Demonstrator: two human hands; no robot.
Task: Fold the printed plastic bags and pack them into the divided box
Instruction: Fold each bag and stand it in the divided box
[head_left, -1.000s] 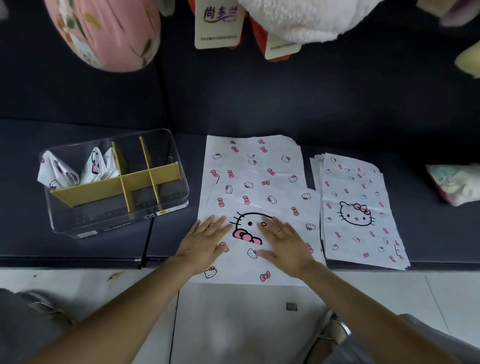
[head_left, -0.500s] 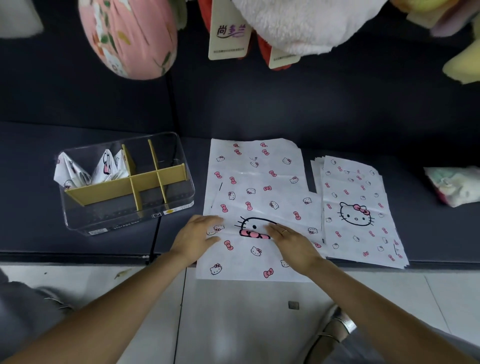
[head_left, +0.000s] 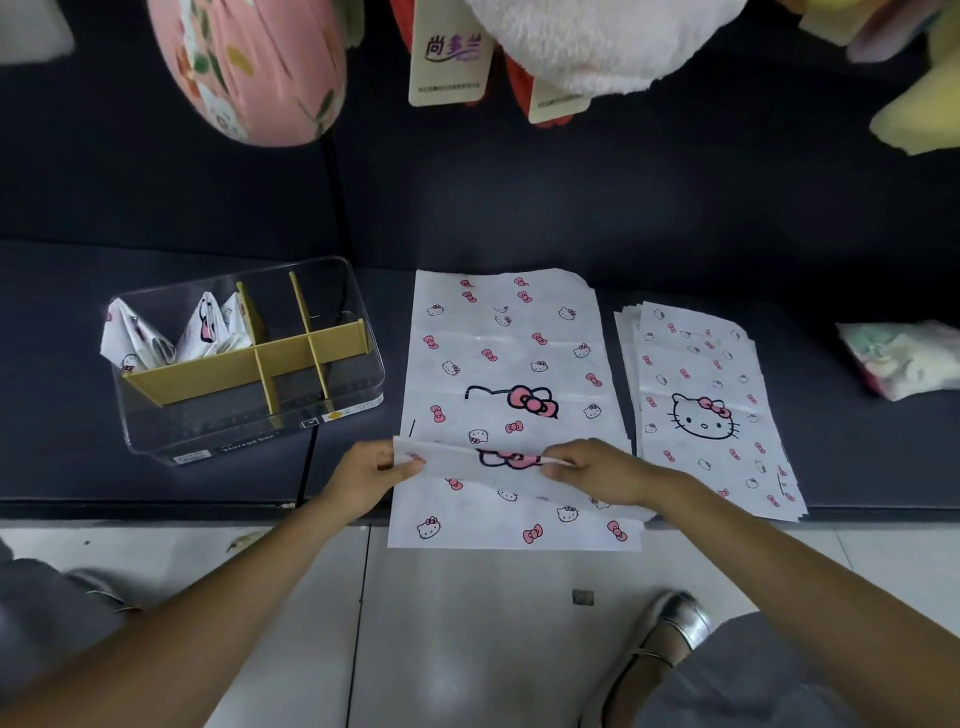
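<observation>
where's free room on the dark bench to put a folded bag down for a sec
Bare bench lies left of the divided box, and a strip between the flat stack and the pastel bundle. The narrow gap between box and the bag being folded is tight. The middle is crowded: left hand and right hand pinch the fold there.

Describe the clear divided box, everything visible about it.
The divided box is a clear plastic rectangle with rounded corners, resting on the dark cushion left of the spread bag. Tan dividers split it into compartments. Folded printed bags stand in the far-left compartments; the others look empty. Small labels mark its front edge. Neither hand touches it.
</observation>
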